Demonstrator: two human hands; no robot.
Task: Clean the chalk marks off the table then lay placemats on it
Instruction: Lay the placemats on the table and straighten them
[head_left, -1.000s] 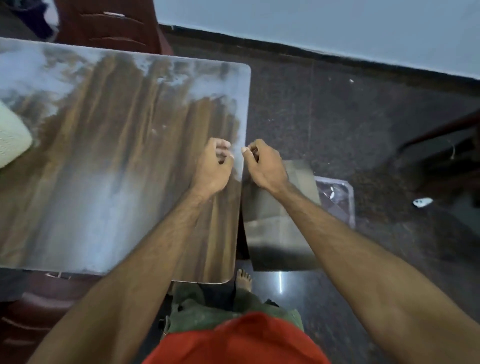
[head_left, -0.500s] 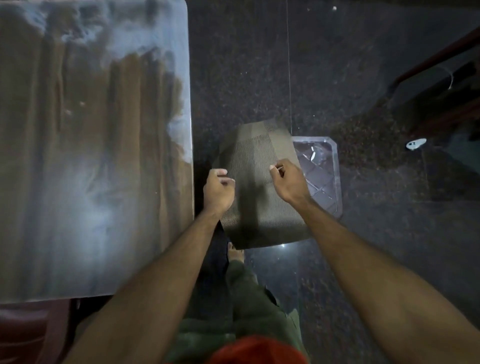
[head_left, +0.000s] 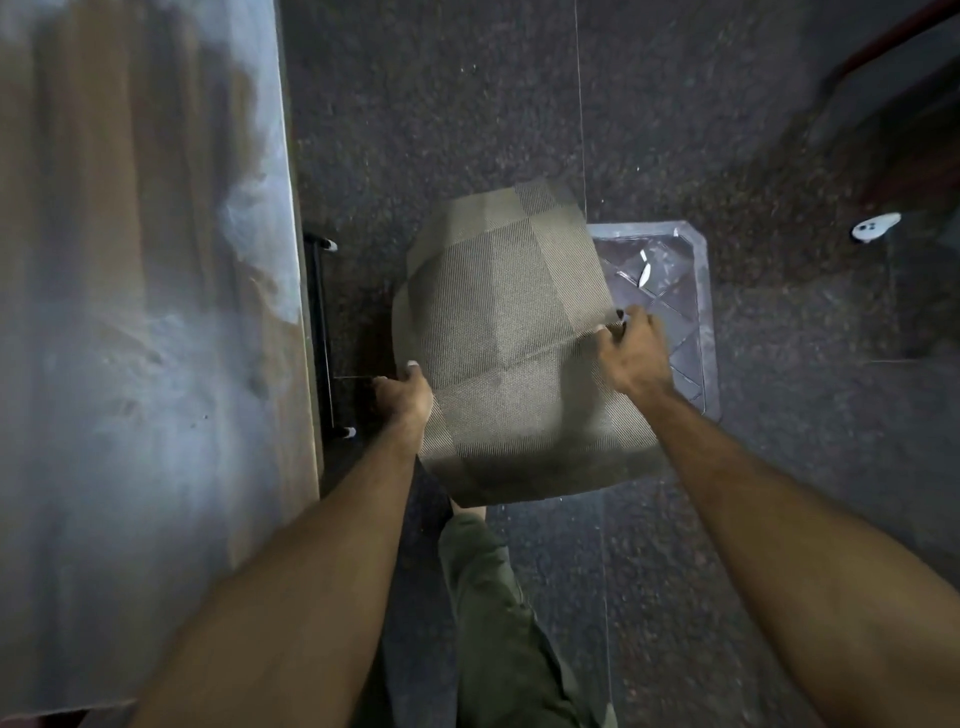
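A stack of grey-green woven placemats (head_left: 498, 332) hangs over the dark floor, right of the table. My left hand (head_left: 405, 397) grips the stack's left edge, thumb on top. At the right edge, my right hand (head_left: 631, 353) pinches the top placemat, which is lifted slightly off those beneath. The wooden table (head_left: 145, 291) fills the left side, its glossy top smeared with pale streaks.
A clear plastic tray (head_left: 675, 291) lies on the floor under the placemats' right side. A small white object (head_left: 875, 227) lies on the floor at the far right. The table's black leg frame (head_left: 324, 338) shows beside its edge. My green trouser leg (head_left: 498, 597) is below.
The view has swung right, off the table. My hands have come away from the table edge and spread to the two sides of the placemat stack, which now looks nearer.
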